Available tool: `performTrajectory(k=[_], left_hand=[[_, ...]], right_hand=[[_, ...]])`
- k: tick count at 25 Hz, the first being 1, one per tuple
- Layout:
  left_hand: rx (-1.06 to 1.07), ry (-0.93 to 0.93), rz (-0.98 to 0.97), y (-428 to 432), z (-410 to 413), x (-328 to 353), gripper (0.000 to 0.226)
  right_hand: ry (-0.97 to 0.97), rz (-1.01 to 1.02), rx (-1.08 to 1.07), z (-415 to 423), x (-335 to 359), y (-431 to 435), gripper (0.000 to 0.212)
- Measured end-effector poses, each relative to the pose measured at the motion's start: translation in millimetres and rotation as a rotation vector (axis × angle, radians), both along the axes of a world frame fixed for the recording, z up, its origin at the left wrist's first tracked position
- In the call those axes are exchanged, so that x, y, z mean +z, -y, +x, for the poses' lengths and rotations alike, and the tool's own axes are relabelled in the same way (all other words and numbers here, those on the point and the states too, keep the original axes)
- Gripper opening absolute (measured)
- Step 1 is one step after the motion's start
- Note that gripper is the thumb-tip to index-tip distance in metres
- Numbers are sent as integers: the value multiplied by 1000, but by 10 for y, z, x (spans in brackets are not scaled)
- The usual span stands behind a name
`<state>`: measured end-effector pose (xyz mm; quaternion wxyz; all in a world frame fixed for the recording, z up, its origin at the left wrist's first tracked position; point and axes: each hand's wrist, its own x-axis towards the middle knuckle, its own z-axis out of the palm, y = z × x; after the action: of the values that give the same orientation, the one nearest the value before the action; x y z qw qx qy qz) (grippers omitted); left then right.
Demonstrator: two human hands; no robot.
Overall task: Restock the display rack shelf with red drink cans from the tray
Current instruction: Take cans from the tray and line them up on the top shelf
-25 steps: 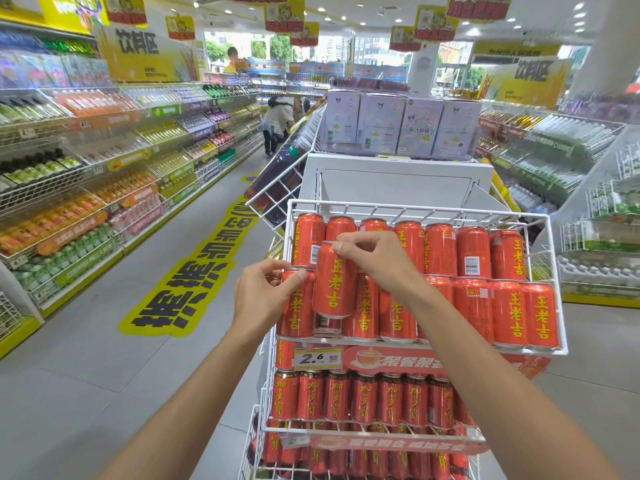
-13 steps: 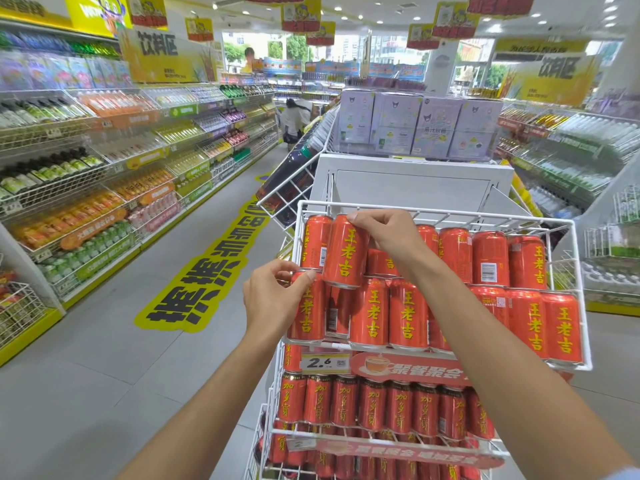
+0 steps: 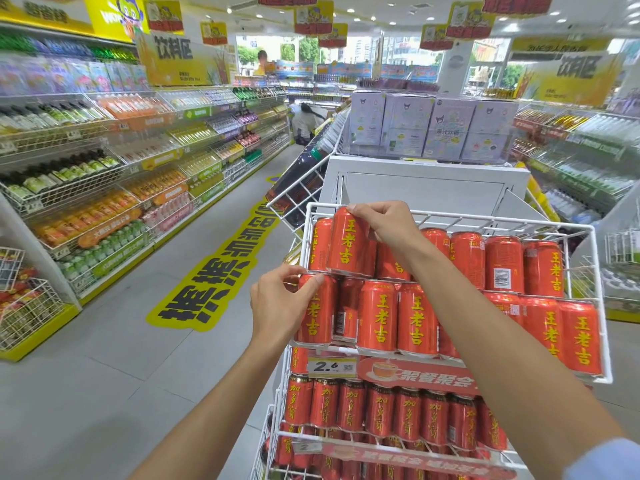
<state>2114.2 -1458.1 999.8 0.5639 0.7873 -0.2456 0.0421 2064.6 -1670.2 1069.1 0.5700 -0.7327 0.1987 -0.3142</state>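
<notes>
My right hand (image 3: 384,225) pinches the rim of a tall red aluminium can with yellow characters (image 3: 348,242), its grip closed on the top so I can seat it in the back row of the white wire rack shelf (image 3: 597,289). My left hand (image 3: 280,304) curls closed around the front-row corner can (image 3: 317,311), probably steadying it. No tray shows.

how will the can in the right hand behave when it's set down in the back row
The can, pinched at its top by the right hand, looks rigid and smooth, so probably slippery. The wire shelf tilts forward, so it may slide against the cans below.
</notes>
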Motion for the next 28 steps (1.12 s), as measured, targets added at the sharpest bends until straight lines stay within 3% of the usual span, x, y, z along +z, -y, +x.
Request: performTrajectory(k=[4, 8, 11, 17, 23, 28], left_hand=[[-5, -5, -6, -4, 21, -15, 33], [7, -2, -4, 0, 33, -38, 33], [-11, 0, -1, 8, 42, -61, 29], [-44, -15, 6, 16, 66, -51, 31], [-38, -15, 2, 26, 30, -80, 30], [-18, -17, 17, 15, 14, -60, 32]], right_hand=[[4, 63, 23, 180, -38, -156, 26], [-55, 68, -31, 321, -87, -237, 54], [-69, 52, -78, 373, -90, -282, 57], [-106, -36, -158, 371, -110, -370, 46], [-148, -167, -196, 290, -110, -429, 64], [-189, -204, -169, 203, -71, -475, 39]])
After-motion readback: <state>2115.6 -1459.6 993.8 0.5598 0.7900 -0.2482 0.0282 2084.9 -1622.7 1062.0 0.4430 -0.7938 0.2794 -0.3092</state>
